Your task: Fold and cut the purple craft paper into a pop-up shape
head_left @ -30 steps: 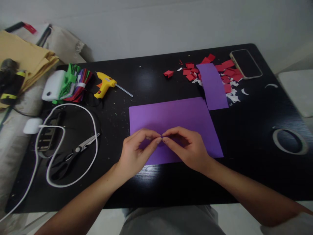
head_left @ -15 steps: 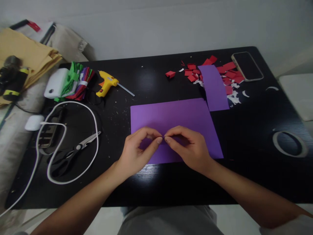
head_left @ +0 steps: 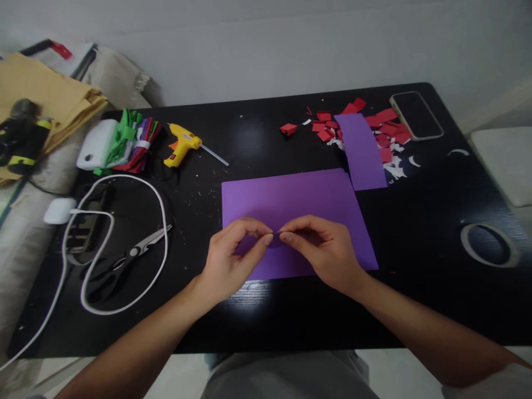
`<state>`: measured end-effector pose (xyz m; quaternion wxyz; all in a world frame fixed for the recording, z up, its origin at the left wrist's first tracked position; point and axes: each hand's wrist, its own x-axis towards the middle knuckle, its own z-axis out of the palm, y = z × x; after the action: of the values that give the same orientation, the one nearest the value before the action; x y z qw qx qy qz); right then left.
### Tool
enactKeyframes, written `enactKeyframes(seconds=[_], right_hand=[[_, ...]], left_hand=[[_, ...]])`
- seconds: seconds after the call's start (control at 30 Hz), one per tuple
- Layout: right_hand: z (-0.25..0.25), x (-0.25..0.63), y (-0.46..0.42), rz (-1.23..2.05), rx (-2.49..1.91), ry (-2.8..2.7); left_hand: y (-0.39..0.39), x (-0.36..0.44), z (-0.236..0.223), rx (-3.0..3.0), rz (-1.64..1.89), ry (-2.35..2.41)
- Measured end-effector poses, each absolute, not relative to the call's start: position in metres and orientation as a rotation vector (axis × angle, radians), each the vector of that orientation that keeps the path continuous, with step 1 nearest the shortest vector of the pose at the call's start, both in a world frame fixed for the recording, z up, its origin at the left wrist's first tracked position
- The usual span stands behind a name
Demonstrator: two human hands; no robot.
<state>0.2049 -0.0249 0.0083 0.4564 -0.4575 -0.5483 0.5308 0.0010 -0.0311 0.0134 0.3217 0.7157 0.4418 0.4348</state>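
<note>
My left hand point(head_left: 239, 255) and my right hand point(head_left: 326, 249) meet over a purple sheet of paper point(head_left: 286, 194) on the black table. Thumb and forefinger of each are pinched together, tips almost touching. Something tiny and dark seems to sit between the two pinches, too small to name. Behind the sheet's right corner lies a narrower purple paper strip point(head_left: 363, 152), resting on red paper pieces point(head_left: 388, 130) and white scraps point(head_left: 397, 166).
A yellow glue gun point(head_left: 183, 145) lies at the back left, beside bundled pipe cleaners point(head_left: 124, 144). A white cable point(head_left: 164, 221) loops around black scissors point(head_left: 120, 266). At right are a phone point(head_left: 417, 115) and a ring of tape point(head_left: 513, 255).
My fingertips have drawn very slightly apart above the purple sheet. The view has shifted a little; everything else lies as before.
</note>
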Motion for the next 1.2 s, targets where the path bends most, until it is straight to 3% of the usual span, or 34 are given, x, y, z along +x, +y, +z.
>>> enactKeyframes(seconds=[0.53, 1.2], right_hand=[[0.0078, 0.2073, -0.0249, 1.310, -1.065, -1.350], [0.0090, 0.2056, -0.0258, 1.042, -1.053, -1.483]], left_hand=[[-0.0305, 0.0006, 0.0102, 1.848, 1.180, 1.144], [-0.0277, -0.0013, 0.0153, 1.966, 1.264, 1.111]])
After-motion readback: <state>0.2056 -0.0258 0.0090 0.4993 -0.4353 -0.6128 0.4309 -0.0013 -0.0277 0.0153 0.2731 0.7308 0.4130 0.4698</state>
